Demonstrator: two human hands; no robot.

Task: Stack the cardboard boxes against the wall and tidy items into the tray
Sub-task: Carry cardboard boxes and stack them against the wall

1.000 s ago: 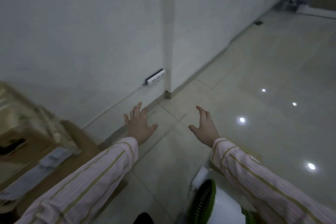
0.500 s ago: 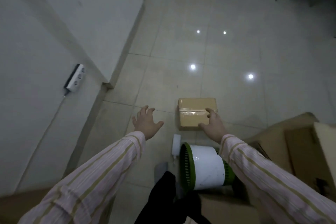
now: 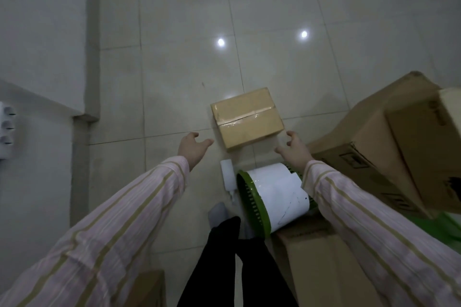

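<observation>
Small taped cardboard box sat on the floor tiles, between both hands. Left hand and right hand spread loose, holding nothing; fingertip contact with box unclear, probably none.

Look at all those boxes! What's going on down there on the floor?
A person in a striped shirt is reaching with both hands toward a small taped cardboard box on the tiled floor. The left hand and right hand are open on either side of it, and neither grips it yet. Bigger cardboard boxes sit to the right, and a green and white basket lies on its side near the person's feet. The wall is on the left.
</observation>
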